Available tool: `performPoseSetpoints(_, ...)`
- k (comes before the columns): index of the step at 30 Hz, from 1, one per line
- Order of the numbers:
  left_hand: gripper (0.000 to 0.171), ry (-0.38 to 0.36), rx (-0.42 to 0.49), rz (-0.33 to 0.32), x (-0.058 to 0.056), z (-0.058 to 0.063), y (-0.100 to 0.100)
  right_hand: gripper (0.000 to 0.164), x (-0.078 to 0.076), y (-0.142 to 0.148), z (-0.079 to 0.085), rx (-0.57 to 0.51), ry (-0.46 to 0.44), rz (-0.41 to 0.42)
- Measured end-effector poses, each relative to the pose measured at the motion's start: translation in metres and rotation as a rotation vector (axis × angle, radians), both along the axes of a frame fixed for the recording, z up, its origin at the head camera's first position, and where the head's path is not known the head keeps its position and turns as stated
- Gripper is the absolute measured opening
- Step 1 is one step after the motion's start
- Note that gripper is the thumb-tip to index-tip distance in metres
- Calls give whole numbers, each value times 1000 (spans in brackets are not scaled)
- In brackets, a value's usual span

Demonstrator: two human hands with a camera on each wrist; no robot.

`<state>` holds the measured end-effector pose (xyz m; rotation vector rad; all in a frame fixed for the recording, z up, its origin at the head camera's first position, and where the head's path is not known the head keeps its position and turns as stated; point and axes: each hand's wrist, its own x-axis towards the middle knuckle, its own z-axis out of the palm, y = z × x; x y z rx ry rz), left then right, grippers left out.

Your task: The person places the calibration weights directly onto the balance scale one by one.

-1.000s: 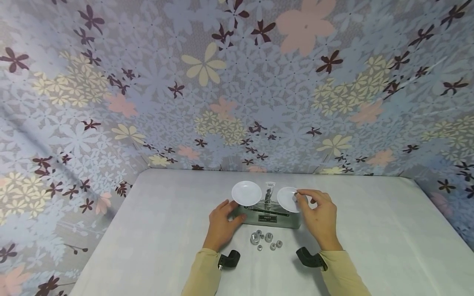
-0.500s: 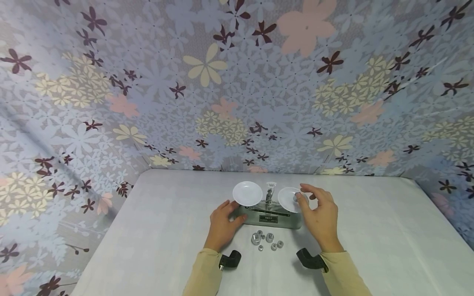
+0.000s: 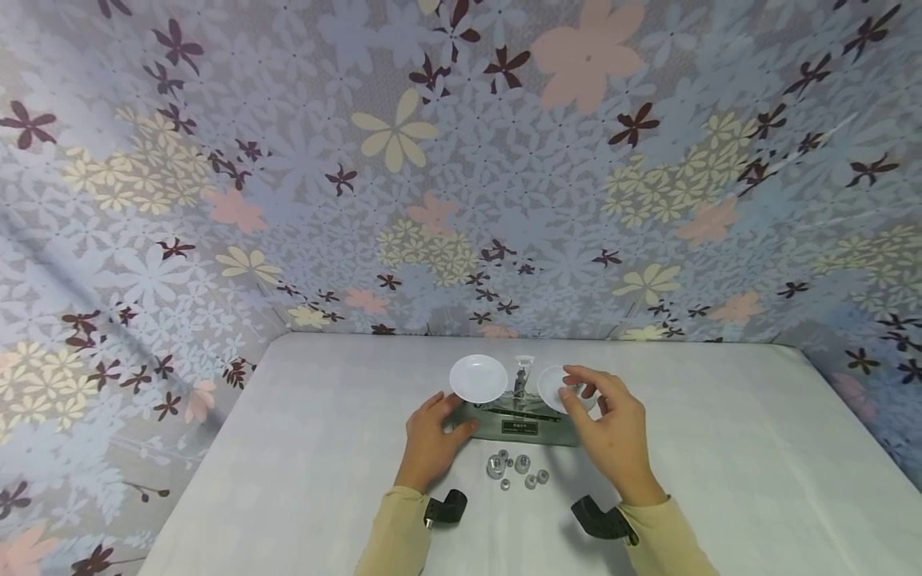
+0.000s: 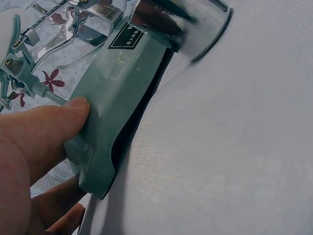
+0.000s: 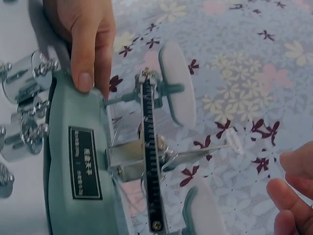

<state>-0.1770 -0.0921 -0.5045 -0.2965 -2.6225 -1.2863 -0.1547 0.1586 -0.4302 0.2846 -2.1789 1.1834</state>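
At the near edge, two yellow sleeves (image 3: 394, 528) are reaching in over a white-covered table (image 3: 288, 448), and a black wrist mount (image 3: 448, 507) is jutting inward from the left cuff, with a second black mount (image 3: 603, 520) doing likewise at the right. Beyond these, seven shiny metal weights (image 3: 522, 465) of differing sizes are standing in a loose cluster on the cloth, just in front of the balance (image 3: 490, 428), which is resting upright on the table. The left hand (image 3: 432, 438) is gripping the left end of its green base, the thumb lying on the front face and the other fingers passing behind. The right hand (image 3: 615, 432) is hovering at the right pan (image 3: 549, 390), thumb and index finger parted and bent with a gap between them; a small greyish shape is showing behind the fingertips, too obscured to identify. The base is carrying a black lettered plate (image 5: 85, 161), and above it a black graduated beam (image 5: 150, 156) is running lengthwise. The white left pan (image 3: 479, 378) is sitting beyond the left hand. Farthest back, a floral covering (image 3: 461, 176) is rising behind the table.
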Motion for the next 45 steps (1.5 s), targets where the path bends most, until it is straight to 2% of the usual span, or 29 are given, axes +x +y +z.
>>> performPoseSetpoints(7, 45, 5, -10, 3, 0, -2, -1, 29, 6, -4, 2, -23, -33, 142)
performPoseSetpoints(12, 44, 27, -16, 0, -1, -3, 0, 27, 10, -6, 1, -32, -102, 215)
performPoseSetpoints(21, 44, 20, -3, -1, -2, -3, 0, 19, 13, -8, -7, -68, -234, 345)
performPoseSetpoints(33, 44, 7, 4, 3, -1, -2, 0, 22, 11, -7, -12, 86, -401, 448)
performPoseSetpoints(39, 45, -25, 12, 11, -1, -2, 1, 25, 9, -8, -18, 160, -524, 529)
performPoseSetpoints(45, 44, -29, 16, 13, -1, -1, 1, 27, 7, -6, -23, 205, -601, 521)
